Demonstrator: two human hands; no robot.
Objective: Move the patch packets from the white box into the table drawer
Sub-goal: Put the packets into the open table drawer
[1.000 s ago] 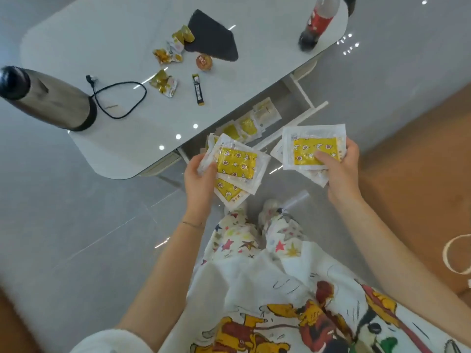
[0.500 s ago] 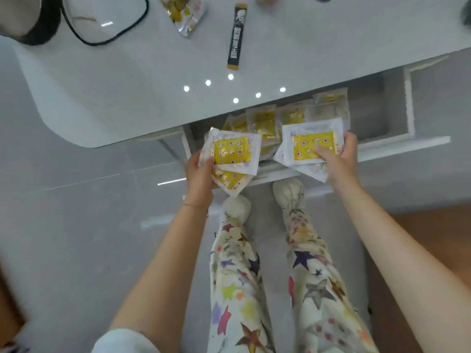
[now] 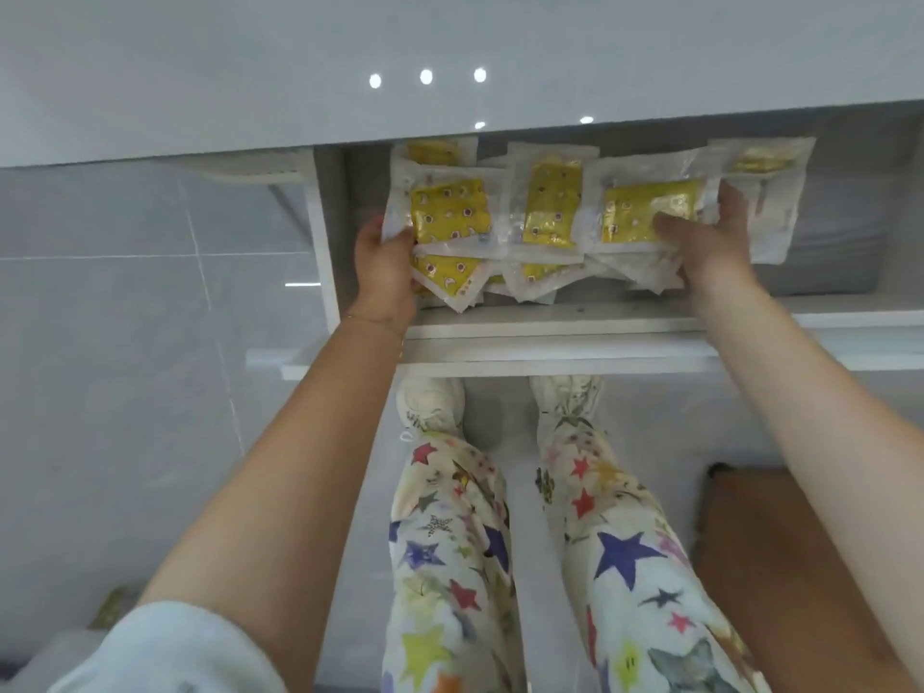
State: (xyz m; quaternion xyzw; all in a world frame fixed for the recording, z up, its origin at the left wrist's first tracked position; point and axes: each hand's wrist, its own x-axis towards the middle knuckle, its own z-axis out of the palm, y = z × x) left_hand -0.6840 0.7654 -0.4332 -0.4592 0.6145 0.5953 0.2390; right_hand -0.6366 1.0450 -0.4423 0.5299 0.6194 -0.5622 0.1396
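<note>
The white table drawer point(image 3: 560, 325) stands pulled out under the tabletop. My left hand point(image 3: 385, 265) grips a small stack of yellow patch packets point(image 3: 445, 217) over the drawer's left part. My right hand point(image 3: 710, 247) holds another stack of patch packets point(image 3: 645, 212), thumb on top, over the drawer's middle. More packets point(image 3: 550, 202) lie inside the drawer between and behind the two stacks, and one more packet point(image 3: 765, 167) lies at the back right. The white box is out of view.
The glossy white tabletop point(image 3: 450, 57) overhangs the back of the drawer. The right part of the drawer floor point(image 3: 830, 242) is bare grey. My legs in star-print trousers point(image 3: 450, 542) stand just in front, on grey tiles, with a brown floor area point(image 3: 780, 542) at the right.
Both hands have carried their packet stacks forward from in front of the drawer to inside it, over the packets lying there. The view has dropped closer to the drawer.
</note>
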